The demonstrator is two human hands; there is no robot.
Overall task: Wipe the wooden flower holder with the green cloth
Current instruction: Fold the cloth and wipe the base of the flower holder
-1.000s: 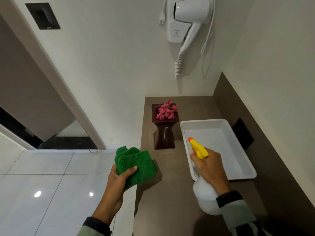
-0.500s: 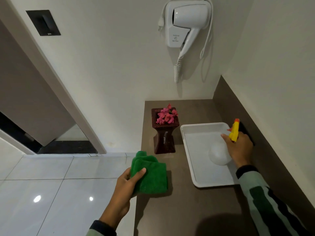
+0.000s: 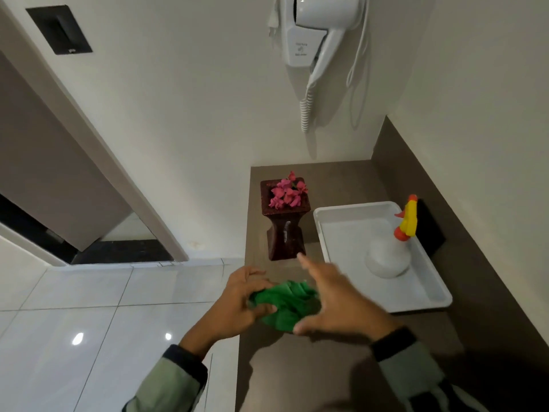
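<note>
Bunching the cloth (image 3: pixel 286 303), left hand (image 3: pixel 237 301) fingers (image 3: pixel 269 308) pinch it; right hand (image 3: pixel 335 301) spread, cupping its right edge. The holder (image 3: pixel 285 233) stands just beyond on the bench (image 3: pixel 326 379), untouched: wiping not yet begun.

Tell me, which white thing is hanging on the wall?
The hair dryer. The white tray and spray bottle sit down on the counter.

Cream walls (image 3: pixel 193 114), glossy white floor tiles (image 3: pixel 74 322), brown counter (image 3: pixel 326 382), seemingly a doorway left.
</note>
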